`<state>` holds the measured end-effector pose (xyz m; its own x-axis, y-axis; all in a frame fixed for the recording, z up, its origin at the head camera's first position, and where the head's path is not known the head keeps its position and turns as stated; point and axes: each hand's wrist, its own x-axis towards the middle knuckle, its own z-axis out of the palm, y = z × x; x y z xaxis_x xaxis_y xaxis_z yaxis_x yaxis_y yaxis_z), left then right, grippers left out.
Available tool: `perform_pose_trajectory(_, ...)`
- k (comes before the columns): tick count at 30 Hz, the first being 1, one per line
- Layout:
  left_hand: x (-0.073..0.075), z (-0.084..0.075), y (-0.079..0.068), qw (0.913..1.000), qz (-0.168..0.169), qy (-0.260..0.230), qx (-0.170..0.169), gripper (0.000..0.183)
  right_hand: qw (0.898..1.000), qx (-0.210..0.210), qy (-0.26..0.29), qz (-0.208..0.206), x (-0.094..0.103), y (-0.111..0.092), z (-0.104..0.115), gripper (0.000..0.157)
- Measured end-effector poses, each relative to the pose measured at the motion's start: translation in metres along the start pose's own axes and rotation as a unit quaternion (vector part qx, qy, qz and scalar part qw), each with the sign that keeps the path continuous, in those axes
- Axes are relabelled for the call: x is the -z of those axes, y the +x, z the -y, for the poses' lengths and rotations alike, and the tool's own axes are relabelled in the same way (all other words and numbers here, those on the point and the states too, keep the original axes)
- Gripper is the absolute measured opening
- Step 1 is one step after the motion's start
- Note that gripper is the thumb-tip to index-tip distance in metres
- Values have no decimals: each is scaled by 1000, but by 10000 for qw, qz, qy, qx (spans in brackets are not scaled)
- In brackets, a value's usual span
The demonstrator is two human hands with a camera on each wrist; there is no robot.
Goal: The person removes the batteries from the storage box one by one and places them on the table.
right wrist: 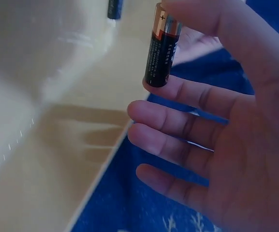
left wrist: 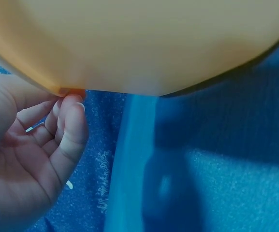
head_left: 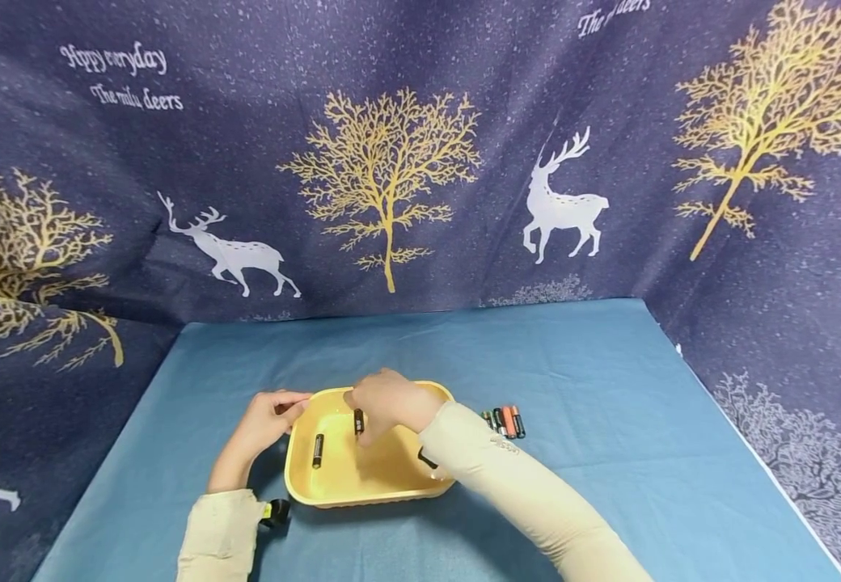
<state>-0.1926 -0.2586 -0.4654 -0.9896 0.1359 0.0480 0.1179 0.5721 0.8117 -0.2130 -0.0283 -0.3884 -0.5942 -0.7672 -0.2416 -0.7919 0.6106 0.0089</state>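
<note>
A yellow rectangular tray (head_left: 351, 495) with rounded corners sits in front of the person. At its far left corner my left hand (head_left: 264, 422) pinches the rim between thumb and fingers; the left wrist view shows that hand (left wrist: 37, 145) under the tray's edge. Over the tray, my right hand (head_left: 390, 404) pinches a battery (right wrist: 161, 53) end to end between thumb and index finger, its other fingers extended. The battery is black with a copper-coloured end. Inside the tray a black battery (head_left: 318, 451) lies to the left, and another dark battery (head_left: 426, 458) is partly hidden by the right sleeve.
Several batteries (head_left: 508, 422), black and orange, lie side by side on the blue cloth (head_left: 595, 485) right of the tray, partly behind the right sleeve. A dark cloth with deer and trees (head_left: 391, 65) hangs behind. A black wrist device (head_left: 276, 512) sticks out from the left cuff.
</note>
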Motion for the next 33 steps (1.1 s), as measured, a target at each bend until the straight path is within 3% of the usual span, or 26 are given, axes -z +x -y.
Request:
perform_pose_trajectory(5, 0, 0, 0, 10000, 32, 32, -77, 22, 9993, -37, 340, -176, 8, -16, -17, 48)
perform_pose_trajectory(20, 0, -1, 1, 10000, -8, -41, -14, 22, 9966, -350, 645, -365, 9, -51, -52, 40)
perform_pose_trajectory(33, -1, -1, -1, 10000, 38, -53, 57, 23, 9934, -799, 792, -224, 0, -76, -75, 50)
